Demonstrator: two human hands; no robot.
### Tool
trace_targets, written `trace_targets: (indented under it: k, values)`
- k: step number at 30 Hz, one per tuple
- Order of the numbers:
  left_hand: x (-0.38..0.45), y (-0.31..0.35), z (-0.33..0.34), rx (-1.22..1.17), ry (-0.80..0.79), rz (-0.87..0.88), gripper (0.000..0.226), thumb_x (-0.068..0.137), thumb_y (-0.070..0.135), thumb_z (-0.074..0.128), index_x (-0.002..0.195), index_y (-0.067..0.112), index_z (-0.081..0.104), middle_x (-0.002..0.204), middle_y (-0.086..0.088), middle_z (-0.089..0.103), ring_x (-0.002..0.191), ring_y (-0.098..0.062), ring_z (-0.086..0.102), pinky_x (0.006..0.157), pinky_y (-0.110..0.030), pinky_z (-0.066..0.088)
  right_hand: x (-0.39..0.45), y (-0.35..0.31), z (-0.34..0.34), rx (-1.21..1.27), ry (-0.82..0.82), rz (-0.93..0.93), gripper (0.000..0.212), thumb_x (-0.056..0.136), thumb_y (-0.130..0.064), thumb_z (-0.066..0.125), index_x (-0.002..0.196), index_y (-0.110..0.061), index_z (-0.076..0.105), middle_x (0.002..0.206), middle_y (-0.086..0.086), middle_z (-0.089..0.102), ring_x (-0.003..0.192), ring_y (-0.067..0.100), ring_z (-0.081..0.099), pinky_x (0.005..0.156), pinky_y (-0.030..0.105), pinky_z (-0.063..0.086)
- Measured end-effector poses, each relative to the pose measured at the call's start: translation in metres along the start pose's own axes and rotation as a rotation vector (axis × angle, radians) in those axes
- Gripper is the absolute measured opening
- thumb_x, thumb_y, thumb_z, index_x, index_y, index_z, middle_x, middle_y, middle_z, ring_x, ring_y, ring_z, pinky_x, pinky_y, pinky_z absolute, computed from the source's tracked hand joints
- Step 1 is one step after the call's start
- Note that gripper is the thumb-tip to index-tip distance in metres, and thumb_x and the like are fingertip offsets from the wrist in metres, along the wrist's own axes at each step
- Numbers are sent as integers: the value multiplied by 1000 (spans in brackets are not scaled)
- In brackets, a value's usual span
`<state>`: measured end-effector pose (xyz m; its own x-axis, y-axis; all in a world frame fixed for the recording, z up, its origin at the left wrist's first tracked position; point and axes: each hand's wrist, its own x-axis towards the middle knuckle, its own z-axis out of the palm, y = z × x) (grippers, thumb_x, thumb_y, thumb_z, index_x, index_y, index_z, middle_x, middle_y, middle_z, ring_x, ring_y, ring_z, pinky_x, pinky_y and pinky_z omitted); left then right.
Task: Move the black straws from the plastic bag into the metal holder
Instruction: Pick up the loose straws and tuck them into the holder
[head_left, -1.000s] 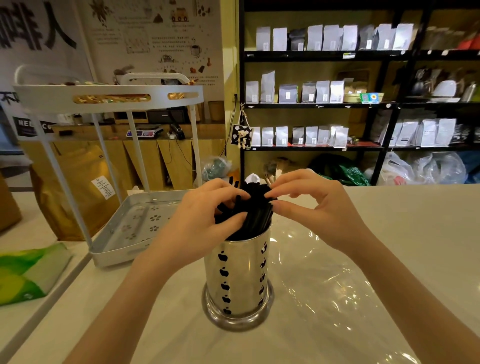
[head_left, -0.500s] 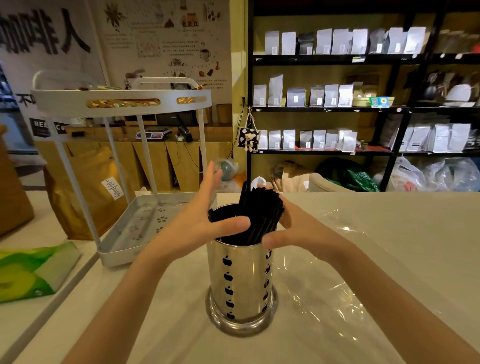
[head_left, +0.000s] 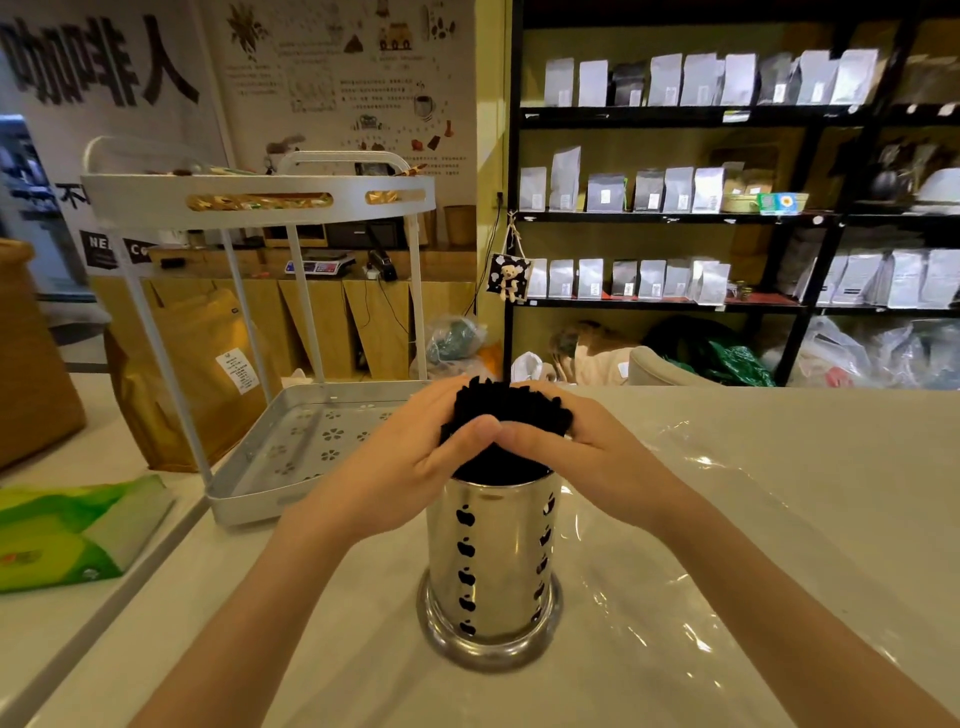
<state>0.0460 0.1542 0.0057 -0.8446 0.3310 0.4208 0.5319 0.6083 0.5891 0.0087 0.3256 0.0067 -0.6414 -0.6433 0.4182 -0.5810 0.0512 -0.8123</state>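
A shiny metal holder (head_left: 493, 561) with apple-shaped cut-outs stands upright on the pale counter in front of me. A thick bundle of black straws (head_left: 506, 408) sticks up out of its mouth. My left hand (head_left: 410, 457) wraps the bundle from the left and my right hand (head_left: 582, 457) wraps it from the right. The two thumbs meet at the front of the bundle, just above the holder's rim. The clear plastic bag (head_left: 701, 545) lies flat and crumpled on the counter under and to the right of the holder.
A white two-tier metal rack (head_left: 260, 467) stands at the counter's left edge, close to my left arm. A green packet (head_left: 67, 530) lies on a lower surface at far left. Shelves of pouches (head_left: 675, 192) fill the background.
Both hands have closed in around the straw bundle; half a second ago the left hand was open at its side and the right hand held it lower. The straws now stand more upright and gathered.
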Motion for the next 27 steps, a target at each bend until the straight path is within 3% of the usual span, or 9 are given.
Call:
trace_targets:
  k: [4, 9, 12, 15, 17, 19, 22, 24, 27]
  values:
    - [-1, 6, 3, -129, 91, -65, 63, 64, 84, 23, 102, 42, 50, 101, 12, 62, 95, 0, 58, 79, -17, 50, 2, -8, 5, -49, 49, -60, 18, 85, -38, 53, 99, -29, 60, 84, -18, 66, 84, 0, 64, 72, 13, 51]
    - [0, 11, 4, -194, 158, -76, 65, 61, 85, 24, 96, 39, 52, 95, 11, 64, 90, 0, 60, 75, -20, 53, 2, -16, 1, -34, 32, -27, 18, 87, -34, 52, 103, -26, 58, 94, -5, 65, 88, 2, 63, 74, 15, 52]
    - [-1, 7, 2, -126, 70, -133, 68, 58, 87, 21, 93, 38, 53, 92, 12, 63, 86, 1, 59, 74, -19, 51, 1, -10, 3, -67, -4, 34, 8, 86, -34, 55, 92, -31, 59, 81, -14, 65, 80, -1, 64, 71, 14, 51]
    - [-2, 8, -4, -57, -64, -144, 44, 70, 73, 25, 93, 44, 49, 93, 18, 59, 90, 6, 54, 74, -8, 44, 0, -4, 6, -104, -55, 62, 17, 84, -30, 63, 92, -44, 57, 82, -22, 66, 85, -1, 63, 76, 19, 52]
    - [-3, 11, -9, -41, -160, -149, 24, 73, 59, 34, 92, 48, 44, 95, 21, 56, 92, 11, 51, 74, -3, 40, -1, -3, 7, -126, -60, 74, 22, 80, -29, 69, 96, -40, 59, 86, -18, 66, 86, 2, 63, 77, 25, 53]
    - [-5, 13, -14, -63, -201, -147, 21, 74, 57, 44, 92, 48, 44, 96, 20, 56, 91, 12, 51, 74, -3, 41, -2, -6, 6, -145, -52, 71, 25, 75, -33, 71, 98, -34, 61, 87, -13, 66, 86, 4, 62, 78, 28, 54]
    - [-7, 14, -21, -69, -196, -108, 37, 67, 59, 58, 100, 49, 44, 106, 17, 58, 101, 11, 48, 80, -3, 41, -5, -15, 5, -174, -57, 22, 28, 71, -32, 71, 98, -29, 62, 91, -13, 64, 88, 0, 58, 74, 17, 50]
    - [-10, 16, -25, -87, -185, -87, 58, 56, 62, 64, 108, 53, 38, 114, 29, 51, 107, 18, 43, 82, 0, 38, -8, -20, 3, -210, -60, -14, 37, 72, -27, 73, 106, -22, 61, 99, -9, 63, 94, 1, 56, 79, 19, 48]
    - [-12, 20, -26, -50, -91, -92, 81, 47, 79, 56, 119, 61, 22, 124, 43, 37, 114, 27, 31, 91, -4, 33, -14, -23, -2, -208, -76, -3, 47, 72, -22, 77, 109, -40, 54, 107, -21, 58, 101, -12, 50, 82, 5, 43]
